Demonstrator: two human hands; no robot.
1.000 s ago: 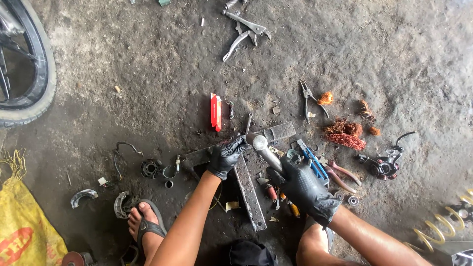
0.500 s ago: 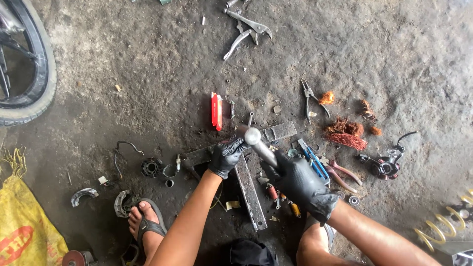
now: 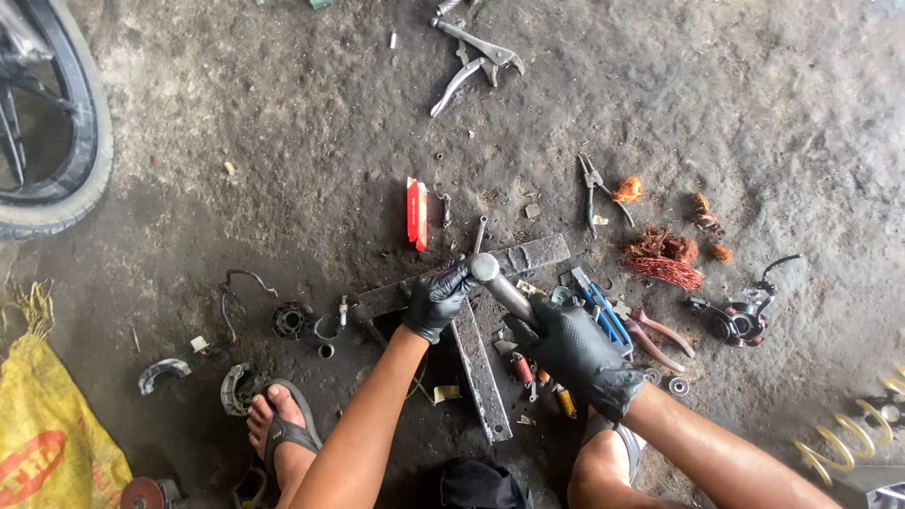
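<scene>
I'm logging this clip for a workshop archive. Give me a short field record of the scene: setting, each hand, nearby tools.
Setting: dirty concrete floor, person crouched over crossed metal bars
Left hand: black glove, pressing down at the bars' crossing
Right hand: black glove, gripping a hammer whose head is at the crossing
Nearby tools: locking pliers, blue-handled pliers, red flat box
Other: copper wire clump, tyre, yellow sack

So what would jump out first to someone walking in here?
Two black-gloved hands at the centre: the right hand grips a hammer over crossed metal bars, which the left hand steadies. A red box lies just beyond, tangled copper wire to the right, a motorcycle tyre far left.
</scene>
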